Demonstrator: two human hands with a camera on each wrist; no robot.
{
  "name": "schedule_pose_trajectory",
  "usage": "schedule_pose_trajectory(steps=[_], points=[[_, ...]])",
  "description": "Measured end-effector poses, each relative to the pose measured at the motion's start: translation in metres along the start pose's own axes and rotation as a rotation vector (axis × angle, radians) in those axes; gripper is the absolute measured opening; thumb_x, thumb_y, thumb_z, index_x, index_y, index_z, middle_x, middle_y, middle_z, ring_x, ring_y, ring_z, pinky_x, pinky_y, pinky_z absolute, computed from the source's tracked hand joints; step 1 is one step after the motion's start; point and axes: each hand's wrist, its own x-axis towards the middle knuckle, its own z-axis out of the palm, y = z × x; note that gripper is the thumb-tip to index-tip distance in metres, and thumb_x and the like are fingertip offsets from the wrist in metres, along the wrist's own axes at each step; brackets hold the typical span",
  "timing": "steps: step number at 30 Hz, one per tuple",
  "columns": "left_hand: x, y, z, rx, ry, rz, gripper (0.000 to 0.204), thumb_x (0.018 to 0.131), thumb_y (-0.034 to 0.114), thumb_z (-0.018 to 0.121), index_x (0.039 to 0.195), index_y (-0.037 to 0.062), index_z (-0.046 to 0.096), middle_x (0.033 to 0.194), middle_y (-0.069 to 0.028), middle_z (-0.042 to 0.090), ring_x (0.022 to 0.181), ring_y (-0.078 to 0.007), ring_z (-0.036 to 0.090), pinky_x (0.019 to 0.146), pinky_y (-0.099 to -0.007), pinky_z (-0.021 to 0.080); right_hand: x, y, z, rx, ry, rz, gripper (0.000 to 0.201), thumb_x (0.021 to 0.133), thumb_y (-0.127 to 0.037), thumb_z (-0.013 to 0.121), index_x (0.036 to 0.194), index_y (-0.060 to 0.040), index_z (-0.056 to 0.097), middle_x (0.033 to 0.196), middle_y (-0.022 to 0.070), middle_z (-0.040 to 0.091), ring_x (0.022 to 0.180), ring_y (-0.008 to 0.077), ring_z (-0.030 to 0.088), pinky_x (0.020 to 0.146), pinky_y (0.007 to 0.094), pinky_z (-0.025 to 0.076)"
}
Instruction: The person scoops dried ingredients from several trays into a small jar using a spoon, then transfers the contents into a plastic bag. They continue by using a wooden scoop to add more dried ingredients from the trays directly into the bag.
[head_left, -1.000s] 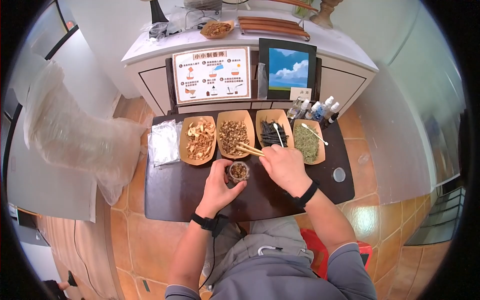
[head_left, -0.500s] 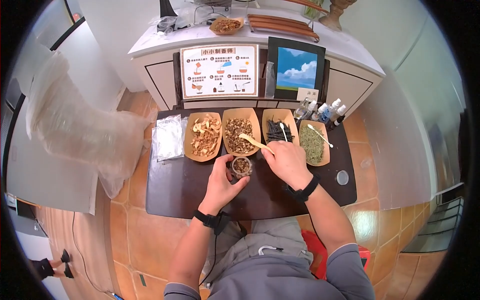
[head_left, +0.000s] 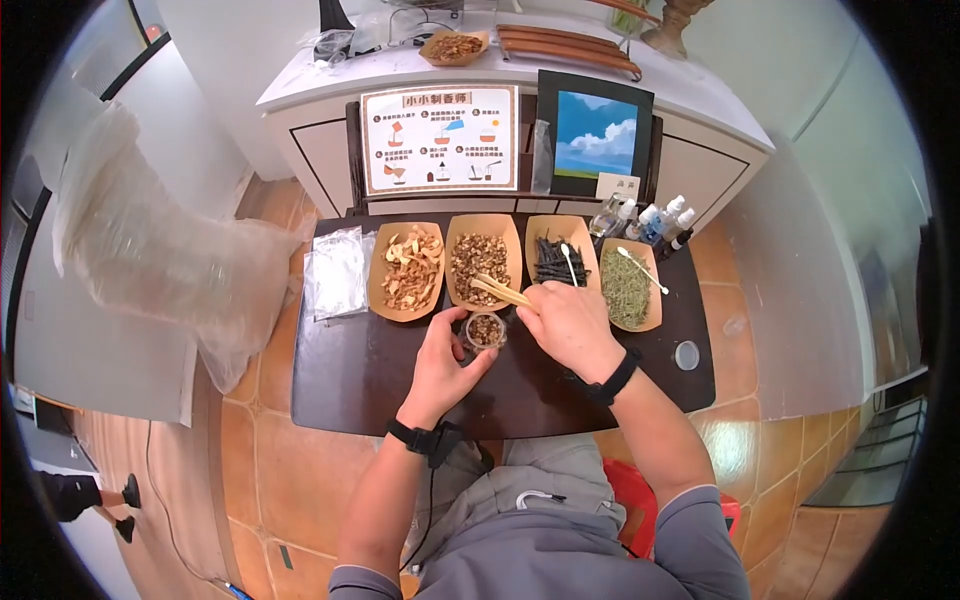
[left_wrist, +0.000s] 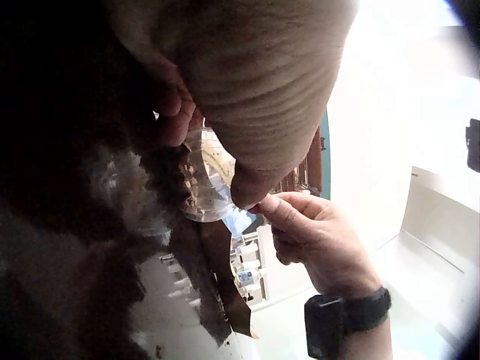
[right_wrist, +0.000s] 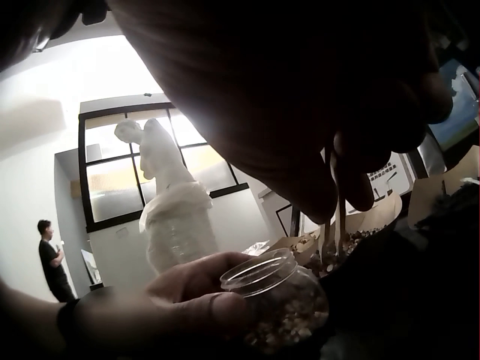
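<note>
The left hand (head_left: 440, 365) curls round a small clear jar (head_left: 485, 331) that stands on the dark table and holds brown bits. In the right wrist view the open-mouthed jar (right_wrist: 281, 304) shows its contents. Pinched in the right hand (head_left: 572, 325) are light wooden tongs (head_left: 508, 292), whose tips reach into the paper tray of brown pieces (head_left: 480, 258). In the right wrist view the tong tips (right_wrist: 330, 244) touch those pieces, just beyond the jar.
Beside that tray are trays of pale slices (head_left: 411, 268), dark sticks (head_left: 560, 262) and green herb (head_left: 627, 288). Silver packets (head_left: 338, 272) lie at left, a clear lid (head_left: 686, 355) at right. Small bottles (head_left: 665, 222), an instruction sheet (head_left: 440, 140) and a picture (head_left: 595, 135) stand behind.
The tong tips have spread apart a little in the brown pieces since half a second ago. The left hand stays round the jar. The head view has shifted slightly.
</note>
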Motion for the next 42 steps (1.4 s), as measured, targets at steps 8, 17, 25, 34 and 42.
schedule_pose_trajectory(steps=[8, 17, 25, 34, 42], points=[[-0.001, 0.004, -0.001, 0.038, -0.017, 0.015, 0.075, 0.077, 0.019, 0.096, 0.139, 0.0005, 0.058, 0.088, -0.0018, 0.054, 0.073, -0.0128, 0.052, 0.067, -0.0286, 0.048, -0.004, 0.006, 0.021, 0.016, 0.022, 0.04, 0.021, 0.096, -0.028, 0.074, 0.087, -0.0082, 0.07, 0.081, 0.0097, 0.072, 0.076, 0.0343, 0.074, 0.066, 0.0492, 0.057], [0.0, 0.002, 0.0, 0.054, -0.003, 0.012, 0.07, 0.076, 0.016, 0.095, 0.136, 0.0015, 0.06, 0.087, -0.0009, 0.054, 0.074, -0.0125, 0.052, 0.069, -0.0289, 0.048, -0.01, 0.009, 0.023, 0.153, 0.047, 0.132, 0.022, 0.097, -0.028, 0.07, 0.087, -0.0079, 0.069, 0.081, 0.0103, 0.072, 0.076, 0.0377, 0.072, 0.066, 0.0508, 0.056], [0.0, 0.005, -0.001, 0.051, -0.005, 0.006, 0.067, 0.077, 0.015, 0.094, 0.134, 0.0027, 0.061, 0.087, -0.0008, 0.055, 0.074, -0.0125, 0.052, 0.069, -0.029, 0.048, -0.04, 0.001, -0.016, 0.322, 0.05, 0.145, 0.02, 0.097, -0.028, 0.072, 0.092, -0.0085, 0.072, 0.086, 0.0118, 0.073, 0.081, 0.0373, 0.072, 0.069, 0.0489, 0.056], [0.0, 0.004, -0.002, 0.056, 0.003, 0.03, 0.068, 0.078, 0.017, 0.094, 0.136, 0.0018, 0.061, 0.091, -0.0032, 0.058, 0.074, -0.0139, 0.053, 0.069, -0.0304, 0.05, -0.06, -0.008, -0.028, 0.221, -0.006, 0.028, 0.018, 0.097, -0.028, 0.075, 0.103, -0.0109, 0.076, 0.088, 0.0103, 0.073, 0.078, 0.0345, 0.072, 0.066, 0.0457, 0.055], [-0.001, -0.004, 0.001, 0.06, -0.018, 0.011, 0.076, 0.078, 0.021, 0.093, 0.141, 0.002, 0.056, 0.116, -0.0068, 0.067, 0.073, -0.0175, 0.056, 0.07, -0.0347, 0.053, -0.028, 0.015, -0.02, 0.298, 0.03, 0.176, 0.024, 0.102, -0.034, 0.069, 0.1, -0.0119, 0.079, 0.085, 0.0132, 0.075, 0.08, 0.0381, 0.073, 0.069, 0.0499, 0.055]])
